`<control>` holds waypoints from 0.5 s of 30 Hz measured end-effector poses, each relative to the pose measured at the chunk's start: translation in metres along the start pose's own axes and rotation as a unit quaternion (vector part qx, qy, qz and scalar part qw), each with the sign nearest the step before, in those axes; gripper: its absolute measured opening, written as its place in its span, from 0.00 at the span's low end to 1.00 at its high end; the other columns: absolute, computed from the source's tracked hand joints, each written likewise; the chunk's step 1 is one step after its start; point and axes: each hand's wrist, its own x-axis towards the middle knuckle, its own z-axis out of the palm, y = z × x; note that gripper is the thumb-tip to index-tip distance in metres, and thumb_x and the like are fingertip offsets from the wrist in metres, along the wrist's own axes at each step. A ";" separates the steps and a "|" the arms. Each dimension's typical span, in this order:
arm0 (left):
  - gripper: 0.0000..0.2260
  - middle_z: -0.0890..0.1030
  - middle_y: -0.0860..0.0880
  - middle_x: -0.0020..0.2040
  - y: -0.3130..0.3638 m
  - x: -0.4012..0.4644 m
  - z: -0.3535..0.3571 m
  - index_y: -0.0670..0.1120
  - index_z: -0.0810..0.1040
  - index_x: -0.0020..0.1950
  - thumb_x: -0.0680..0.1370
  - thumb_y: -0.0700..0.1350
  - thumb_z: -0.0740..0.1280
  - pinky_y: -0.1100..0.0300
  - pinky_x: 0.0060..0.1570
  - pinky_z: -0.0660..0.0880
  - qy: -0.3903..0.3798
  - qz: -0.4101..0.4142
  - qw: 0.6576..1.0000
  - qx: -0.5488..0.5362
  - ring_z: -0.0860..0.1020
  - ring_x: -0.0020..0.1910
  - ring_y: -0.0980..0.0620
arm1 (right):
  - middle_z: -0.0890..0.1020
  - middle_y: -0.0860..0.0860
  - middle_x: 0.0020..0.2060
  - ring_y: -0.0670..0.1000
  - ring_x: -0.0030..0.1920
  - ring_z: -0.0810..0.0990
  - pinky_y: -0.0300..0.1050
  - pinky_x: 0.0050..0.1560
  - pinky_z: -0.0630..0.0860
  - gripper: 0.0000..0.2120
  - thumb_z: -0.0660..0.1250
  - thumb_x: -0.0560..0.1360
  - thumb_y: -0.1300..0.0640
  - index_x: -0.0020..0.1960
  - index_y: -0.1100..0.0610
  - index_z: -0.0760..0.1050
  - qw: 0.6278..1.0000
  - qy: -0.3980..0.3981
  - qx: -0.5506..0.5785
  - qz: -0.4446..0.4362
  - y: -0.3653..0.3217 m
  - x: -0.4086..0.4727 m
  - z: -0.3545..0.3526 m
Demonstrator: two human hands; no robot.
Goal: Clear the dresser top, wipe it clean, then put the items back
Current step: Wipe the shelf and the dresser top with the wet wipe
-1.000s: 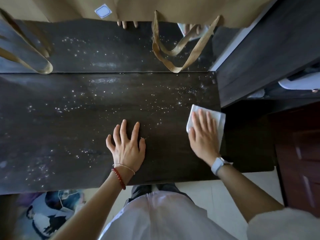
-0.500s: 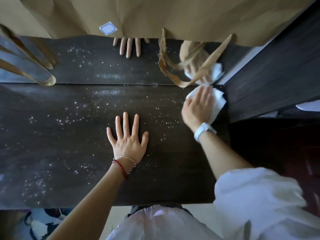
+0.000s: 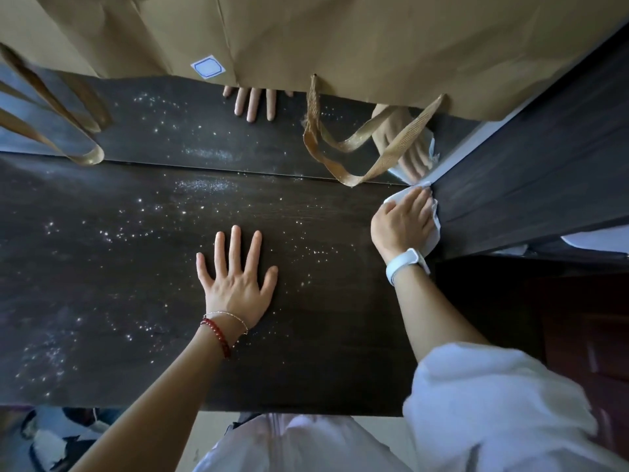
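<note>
The dark wooden dresser top (image 3: 143,301) fills the head view, bare of items and speckled with white dust. My left hand (image 3: 236,277) lies flat on it near the middle, fingers spread. My right hand (image 3: 401,223) presses a white cloth (image 3: 434,233) against the top's far right corner, fingers laid straight over it. The cloth touches the dark cabinet side there and is mostly hidden under my hand.
A mirror (image 3: 190,131) stands along the back edge and reflects both hands. Brown paper bags (image 3: 357,39) hang over it, their ribbon handles (image 3: 367,155) dangling to the surface. A tall dark cabinet (image 3: 531,185) borders the right side. Clutter (image 3: 54,437) lies on the floor at lower left.
My right hand has slid the cloth from the right edge's middle away from me into the far right corner. My left hand has stayed flat in place.
</note>
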 end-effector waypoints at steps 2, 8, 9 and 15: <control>0.33 0.46 0.48 0.77 0.000 0.000 -0.001 0.56 0.48 0.74 0.70 0.64 0.39 0.41 0.69 0.39 -0.004 0.000 1.000 -0.005 0.41 0.74 0.47 | 0.58 0.59 0.73 0.58 0.71 0.56 0.53 0.69 0.56 0.28 0.51 0.76 0.54 0.71 0.67 0.53 1.000 0.015 -0.015 0.018 -0.006 0.005 0.002; 0.33 0.46 0.49 0.77 0.000 0.000 0.000 0.56 0.47 0.74 0.70 0.64 0.39 0.41 0.69 0.39 -0.001 -0.001 1.000 -0.003 0.41 0.74 0.47 | 0.64 0.60 0.71 0.58 0.71 0.61 0.55 0.69 0.58 0.27 0.48 0.74 0.53 0.70 0.64 0.59 0.995 0.045 -0.021 -0.086 0.009 -0.021 0.009; 0.33 0.47 0.48 0.77 0.000 0.000 0.000 0.56 0.47 0.74 0.70 0.64 0.39 0.41 0.69 0.39 -0.001 0.000 1.000 -0.002 0.41 0.74 0.47 | 0.65 0.61 0.70 0.59 0.70 0.63 0.55 0.69 0.60 0.27 0.47 0.74 0.53 0.70 0.64 0.60 0.989 0.032 -0.033 -0.141 0.010 -0.033 0.013; 0.33 0.44 0.49 0.77 0.000 0.001 -0.001 0.57 0.45 0.74 0.69 0.64 0.37 0.41 0.69 0.37 -0.011 0.003 1.000 -0.001 0.39 0.74 0.48 | 0.69 0.59 0.68 0.60 0.68 0.66 0.55 0.69 0.59 0.25 0.48 0.75 0.51 0.70 0.59 0.62 0.957 0.016 -0.098 -0.273 0.029 -0.015 0.012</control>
